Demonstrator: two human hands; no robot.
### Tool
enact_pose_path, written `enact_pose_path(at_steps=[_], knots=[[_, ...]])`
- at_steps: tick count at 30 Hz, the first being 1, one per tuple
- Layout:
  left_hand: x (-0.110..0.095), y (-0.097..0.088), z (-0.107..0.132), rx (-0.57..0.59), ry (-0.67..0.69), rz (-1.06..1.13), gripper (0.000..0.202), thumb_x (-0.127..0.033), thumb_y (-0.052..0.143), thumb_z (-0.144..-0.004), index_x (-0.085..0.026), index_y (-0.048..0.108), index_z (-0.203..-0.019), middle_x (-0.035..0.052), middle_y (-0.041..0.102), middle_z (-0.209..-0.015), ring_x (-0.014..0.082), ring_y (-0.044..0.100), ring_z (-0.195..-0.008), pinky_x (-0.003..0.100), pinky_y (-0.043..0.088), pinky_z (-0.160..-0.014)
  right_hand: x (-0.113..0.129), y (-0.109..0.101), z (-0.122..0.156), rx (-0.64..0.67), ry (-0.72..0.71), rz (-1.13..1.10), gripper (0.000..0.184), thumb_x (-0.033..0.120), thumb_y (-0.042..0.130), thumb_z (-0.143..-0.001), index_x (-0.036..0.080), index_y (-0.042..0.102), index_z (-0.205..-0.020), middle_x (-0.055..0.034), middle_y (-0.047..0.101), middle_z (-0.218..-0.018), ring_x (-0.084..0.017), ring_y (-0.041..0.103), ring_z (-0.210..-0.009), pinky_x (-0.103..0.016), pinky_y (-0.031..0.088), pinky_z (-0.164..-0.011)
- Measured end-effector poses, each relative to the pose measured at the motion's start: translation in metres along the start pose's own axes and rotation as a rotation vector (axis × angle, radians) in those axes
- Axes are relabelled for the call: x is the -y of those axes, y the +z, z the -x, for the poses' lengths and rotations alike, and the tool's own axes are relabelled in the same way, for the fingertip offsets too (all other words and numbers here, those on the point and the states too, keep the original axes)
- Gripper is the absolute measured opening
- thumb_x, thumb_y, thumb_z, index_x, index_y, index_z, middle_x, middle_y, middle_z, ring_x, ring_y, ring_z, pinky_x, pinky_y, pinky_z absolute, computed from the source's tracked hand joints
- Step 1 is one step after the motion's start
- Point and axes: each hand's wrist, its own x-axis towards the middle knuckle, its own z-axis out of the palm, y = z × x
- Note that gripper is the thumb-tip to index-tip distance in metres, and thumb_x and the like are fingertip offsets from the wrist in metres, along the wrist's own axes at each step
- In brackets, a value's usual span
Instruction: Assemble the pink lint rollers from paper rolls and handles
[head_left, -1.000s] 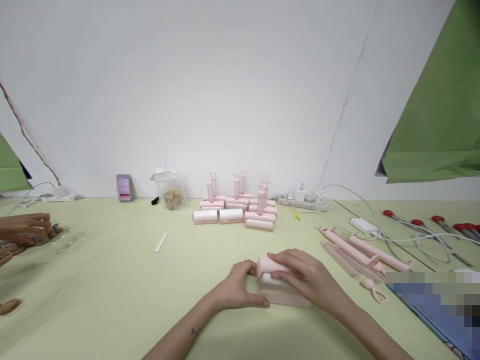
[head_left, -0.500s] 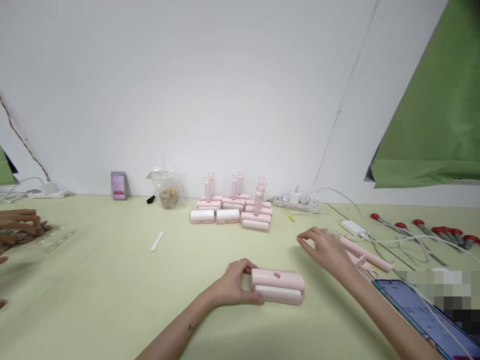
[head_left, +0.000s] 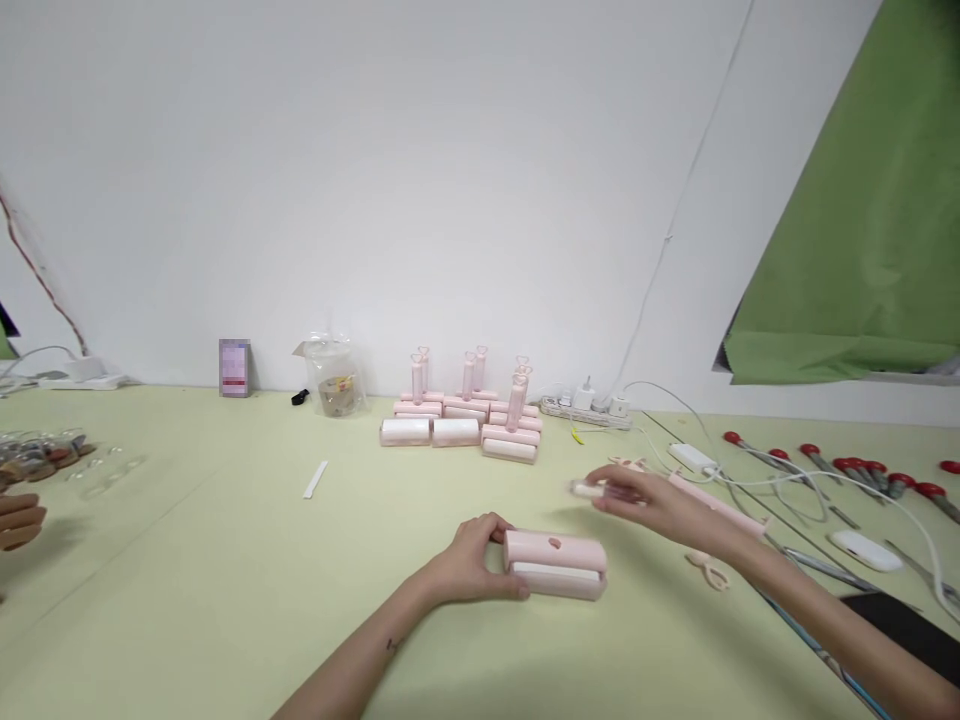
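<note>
The left hand [head_left: 469, 565] grips the light, rigid plastic roller [head_left: 555, 565] by its nine-o'clock end, while the right hand [head_left: 660, 505] pinches a slim handle [head_left: 600, 490].

Behind the stack of pink rollers [head_left: 466, 425] stood a white wall [head_left: 390, 180]; left of it a clear bag [head_left: 335, 380], right a power strip [head_left: 586, 408]
</note>
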Motion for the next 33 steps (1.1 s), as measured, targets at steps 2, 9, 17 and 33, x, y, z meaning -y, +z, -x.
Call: enact_pose_path(at_steps=[2,9,17,33], knots=[[-0.001,0.000,0.000,-0.004,0.011,-0.011,0.054,-0.042,0.069,-0.053,-0.021,0.049,-0.098,0.0031,0.049,-0.104,0.0224,0.043,-0.100,0.030,0.038,-0.080,0.025,-0.011,0.006,0.115,-0.094,0.009,0.034,0.047,0.044,-0.077,0.028,0.058,-0.101,-0.0025,0.062,-0.095,-0.020,0.056,-0.083,-0.025,0.040,-0.065],[0.001,0.000,-0.001,-0.004,0.037,-0.025,0.056,-0.044,0.070,-0.051,-0.023,0.049,-0.099,0.0027,0.050,-0.102,0.0234,0.043,-0.099,0.030,0.038,-0.079,0.073,-0.020,0.000,0.229,-0.210,0.429,0.026,0.029,0.045,-0.075,0.025,0.066,-0.090,-0.0052,0.062,-0.074,-0.020,0.056,-0.066,-0.026,0.031,-0.051],[-0.003,0.004,0.003,-0.083,0.078,-0.077,0.047,-0.037,0.065,-0.057,-0.022,0.049,-0.098,0.0023,0.050,-0.100,0.0220,0.045,-0.096,0.029,0.039,-0.077,0.125,-0.023,-0.052,0.635,-0.011,0.521,0.018,0.029,0.061,-0.053,0.013,0.058,-0.046,-0.0019,0.055,-0.048,-0.015,0.050,-0.048,-0.024,0.032,-0.043],[-0.011,0.015,0.002,-0.193,0.156,-0.537,0.056,-0.066,0.061,-0.040,-0.019,0.048,-0.068,-0.0008,0.054,-0.064,0.0167,0.050,-0.059,0.025,0.030,-0.051,0.119,0.001,-0.078,0.818,0.137,0.336,0.029,0.032,0.070,-0.043,0.012,0.067,-0.064,-0.0042,0.060,-0.048,-0.020,0.057,-0.052,-0.031,0.042,-0.048]])
